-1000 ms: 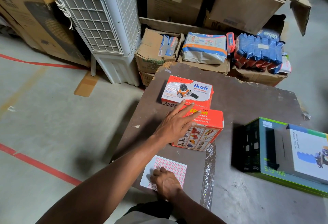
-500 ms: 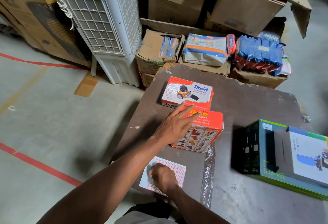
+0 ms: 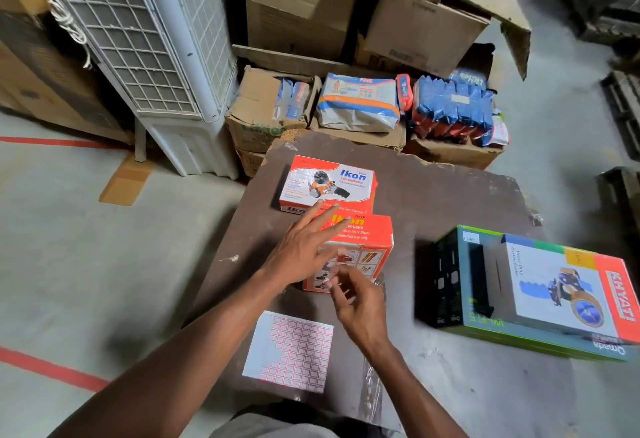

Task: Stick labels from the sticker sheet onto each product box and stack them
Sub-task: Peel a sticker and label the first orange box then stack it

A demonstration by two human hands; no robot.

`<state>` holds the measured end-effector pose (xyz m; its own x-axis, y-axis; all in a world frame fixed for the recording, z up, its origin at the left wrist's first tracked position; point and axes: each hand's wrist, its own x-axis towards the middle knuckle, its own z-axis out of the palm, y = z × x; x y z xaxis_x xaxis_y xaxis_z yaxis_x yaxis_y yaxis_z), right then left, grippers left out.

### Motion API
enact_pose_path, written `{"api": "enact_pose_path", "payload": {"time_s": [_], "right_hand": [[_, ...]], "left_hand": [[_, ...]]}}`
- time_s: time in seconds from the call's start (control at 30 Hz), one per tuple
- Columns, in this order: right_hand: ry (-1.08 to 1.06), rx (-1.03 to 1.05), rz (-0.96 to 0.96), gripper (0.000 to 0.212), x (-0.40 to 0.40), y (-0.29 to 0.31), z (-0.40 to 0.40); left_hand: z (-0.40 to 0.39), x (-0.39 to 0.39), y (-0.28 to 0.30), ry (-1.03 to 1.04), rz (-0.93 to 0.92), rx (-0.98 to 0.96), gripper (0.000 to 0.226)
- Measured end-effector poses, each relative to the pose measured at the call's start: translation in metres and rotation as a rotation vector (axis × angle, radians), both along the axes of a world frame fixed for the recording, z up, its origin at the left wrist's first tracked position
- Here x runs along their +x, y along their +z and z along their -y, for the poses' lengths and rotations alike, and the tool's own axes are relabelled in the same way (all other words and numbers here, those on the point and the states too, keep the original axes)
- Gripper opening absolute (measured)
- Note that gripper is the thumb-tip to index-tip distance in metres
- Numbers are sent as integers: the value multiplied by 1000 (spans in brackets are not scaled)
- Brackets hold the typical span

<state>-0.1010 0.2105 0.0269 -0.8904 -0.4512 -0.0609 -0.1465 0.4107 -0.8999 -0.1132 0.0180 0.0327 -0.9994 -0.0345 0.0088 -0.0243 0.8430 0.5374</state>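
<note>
So from the head cam: the left hand (image 3: 304, 250) is lying flat on the near orange Ikon box (image 3: 360, 247), fingers (image 3: 322, 215) straight and spread, tips reaching toward the far edge of its top. The right hand (image 3: 360, 302) is hovering just over the near end of that same box, fingers loosely curled, with thumb and forefinger pinched together on what looks like a small label (image 3: 329, 280), though it's blurry and tiny so I can't be sure. The sticker sheet (image 3: 291, 351) sits flat on the brown counter (image 3: 450, 195) near the person, left of the right wrist, with a chunk of its pink-bordered stickers already gone from the upper left. A second Ikon box (image 3: 329, 184) lies just beyond the near one, touching it or close to it. Off to the right there's a bigger green box (image 3: 485, 319) with a Khyati box (image 3: 568, 285) lying on top. Beyond the counter on the floor: cardboard cartons (image 3: 301, 7), blue packets (image 3: 453, 108) and a white air cooler (image 3: 162, 39) on the left.
</note>
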Motion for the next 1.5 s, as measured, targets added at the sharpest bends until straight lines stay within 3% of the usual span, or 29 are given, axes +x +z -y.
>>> {"api": "enact_pose_path", "payload": {"time_s": [0.07,0.2,0.37,0.47,0.8,1.17,1.5], "right_hand": [[-29,-71,-61,23,-15,27,-12],[-121,-126,-144,17,-41,60,-26],[-111,-48,-185,12,-63,62,-27],[-63,37,-214,15,-71,51,-24],[-25,124,-278,29,-78,49,-12],[-20,145,-278,31,-73,50,-18],[-7,195,-297,24,-72,50,-16]], "left_hand": [[0,0,-1,-4,-11,-31,68],[-2,-2,4,8,-14,-20,83],[-3,-12,18,32,20,-132,95],[-7,-17,21,37,-1,-224,94],[-11,-15,21,56,-10,-169,90],[-15,-21,25,32,43,-280,104],[-15,-22,26,53,49,-241,103]]}}
